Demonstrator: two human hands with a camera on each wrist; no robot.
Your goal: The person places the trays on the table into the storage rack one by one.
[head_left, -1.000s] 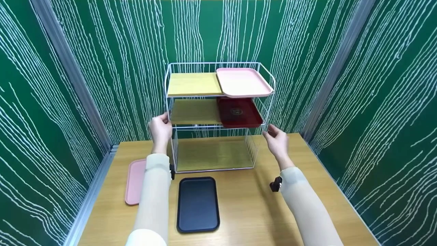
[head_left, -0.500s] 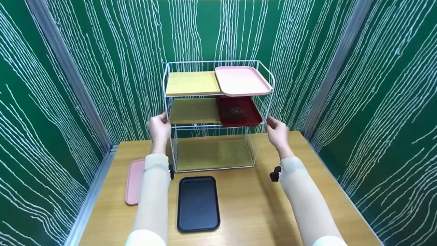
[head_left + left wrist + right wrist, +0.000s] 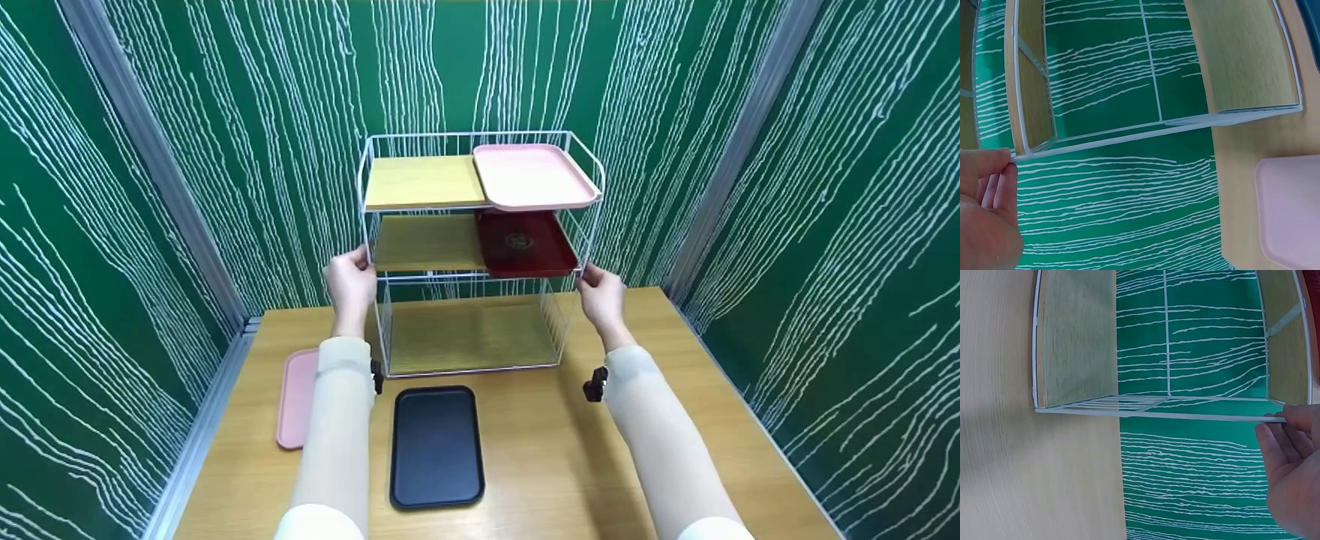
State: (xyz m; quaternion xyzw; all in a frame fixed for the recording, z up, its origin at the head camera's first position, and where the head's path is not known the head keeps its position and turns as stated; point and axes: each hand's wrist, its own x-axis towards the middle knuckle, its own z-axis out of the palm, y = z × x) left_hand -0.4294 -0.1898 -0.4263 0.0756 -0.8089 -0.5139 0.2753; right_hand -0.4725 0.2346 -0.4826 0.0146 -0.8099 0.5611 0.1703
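Note:
A white wire rack [image 3: 480, 277] with three wooden shelves stands at the back of the table. My left hand [image 3: 350, 285] pinches its left front post at middle-shelf height; in the left wrist view the thumb and fingers [image 3: 1002, 185] meet at the wire. On the other side my right hand [image 3: 602, 296] grips the right front post just below the middle shelf, its fingers [image 3: 1275, 444] curled at the wire in the right wrist view. A pale pink tray [image 3: 534, 176] lies on the top shelf's right half. Below it, a dark red tray [image 3: 525, 244] sits on the middle shelf's right.
A black tray [image 3: 437, 448] lies on the wooden table [image 3: 540, 450] in front of the rack. Another pink tray [image 3: 296, 397] lies at the left, partly hidden by my left sleeve. Green walls with white lines [image 3: 457, 67] enclose the table at the back and sides.
My right hand has come in to the rack's right front post and now grips it. My left hand has kept its hold on the left post. The trays stay where they were.

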